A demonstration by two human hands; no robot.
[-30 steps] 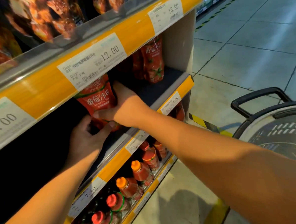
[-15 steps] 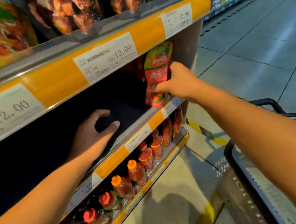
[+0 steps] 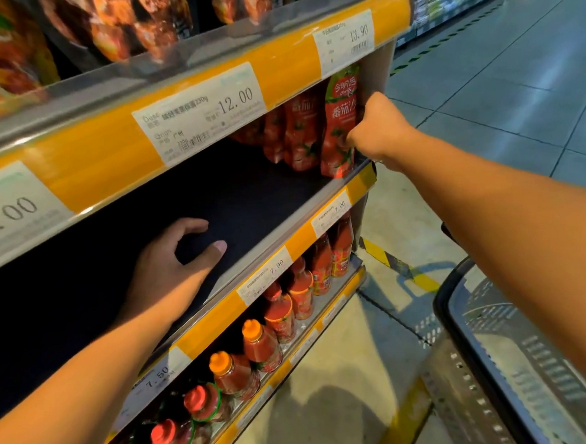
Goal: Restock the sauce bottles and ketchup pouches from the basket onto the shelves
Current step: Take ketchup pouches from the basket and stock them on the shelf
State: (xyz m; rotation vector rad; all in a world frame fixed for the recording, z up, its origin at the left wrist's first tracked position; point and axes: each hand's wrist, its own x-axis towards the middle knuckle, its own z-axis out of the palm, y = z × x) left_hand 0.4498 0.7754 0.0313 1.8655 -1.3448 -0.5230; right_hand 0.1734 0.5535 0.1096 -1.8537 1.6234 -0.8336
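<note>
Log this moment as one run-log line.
right hand: grips ketchup pouch upright, shelf end | left hand: open, resting on middle shelf | basket: beside

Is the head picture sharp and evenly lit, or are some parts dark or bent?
Head view: shelf edges bow from the wide lens; the middle shelf is deep in shadow around the left hand; the 12.00 price label reads clearly; a shadow darkens the floor.

Warm overhead store light – deep shadow inside the shelf (image 3: pixel 238 198) – soft, wide-angle-bowed edges
</note>
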